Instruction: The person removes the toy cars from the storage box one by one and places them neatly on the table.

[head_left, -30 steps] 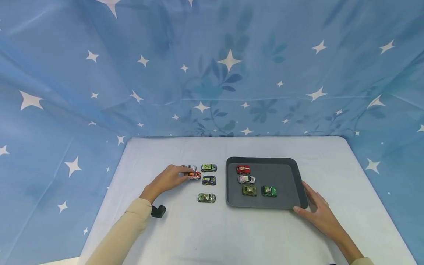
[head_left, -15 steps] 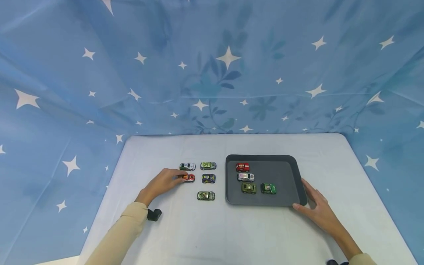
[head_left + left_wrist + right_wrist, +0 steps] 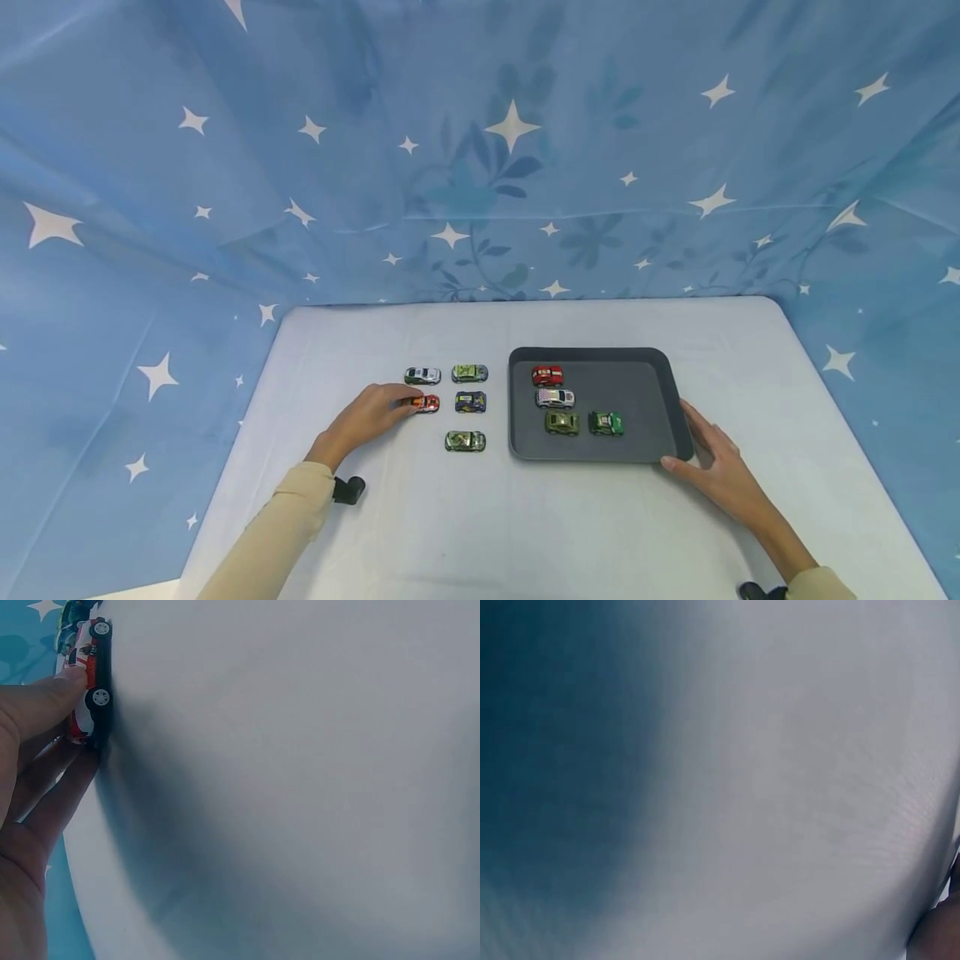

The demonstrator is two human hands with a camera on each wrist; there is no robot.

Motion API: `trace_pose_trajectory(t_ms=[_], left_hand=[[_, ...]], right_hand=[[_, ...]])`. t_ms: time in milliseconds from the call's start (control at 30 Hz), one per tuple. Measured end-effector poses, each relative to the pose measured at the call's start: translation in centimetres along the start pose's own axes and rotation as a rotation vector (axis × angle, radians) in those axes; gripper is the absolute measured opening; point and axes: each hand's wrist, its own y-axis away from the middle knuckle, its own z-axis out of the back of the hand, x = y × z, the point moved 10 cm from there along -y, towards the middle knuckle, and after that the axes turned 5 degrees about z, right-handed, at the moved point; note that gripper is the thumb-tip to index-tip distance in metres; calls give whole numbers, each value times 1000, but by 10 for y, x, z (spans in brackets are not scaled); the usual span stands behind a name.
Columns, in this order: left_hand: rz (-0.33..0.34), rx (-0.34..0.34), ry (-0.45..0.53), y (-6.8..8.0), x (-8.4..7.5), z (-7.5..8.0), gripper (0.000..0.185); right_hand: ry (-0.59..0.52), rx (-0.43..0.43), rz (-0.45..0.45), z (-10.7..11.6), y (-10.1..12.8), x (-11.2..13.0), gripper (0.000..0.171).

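1. Two hands show in our head view: the left hand (image 3: 367,414) pinches an orange car (image 3: 426,403) on the desk (image 3: 480,517), left of the tray (image 3: 671,400).
2. Our left wrist view adds detail: thumb on the car's (image 3: 90,675) glossy roof, fingers curled behind it, white wheels.
3. Our right hand (image 3: 716,467) lies flat, grip relaxed, touching the dark, round-cornered tray's corner; its wrist view shows only blurred white cloth.

Staged recording booth: starry blue backdrop (image 3: 480,150), white table (image 3: 525,525).
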Motion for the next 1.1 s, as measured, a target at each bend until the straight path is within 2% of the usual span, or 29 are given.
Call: trace_pose_trajectory(t_ms=[367, 533, 700, 867, 1000, 1100], left_hand=[[11, 7, -24, 0, -1, 2, 30], [49, -36, 7, 3, 0, 11, 33], [107, -73, 82, 6, 0, 24, 60], [120, -34, 157, 2, 0, 24, 91], [124, -29, 186, -3, -4, 22, 100], [117, -30, 218, -9, -12, 19, 100]], right_hand=[[-9, -18, 31, 1, 0, 1, 102], [-9, -13, 21, 1, 0, 1, 103], [3, -5, 10, 1, 0, 3, 103], [2, -1, 10, 1, 0, 3, 104], [-5, -8, 17, 1, -1, 3, 103], [-11, -14, 30, 2, -1, 4, 103]])
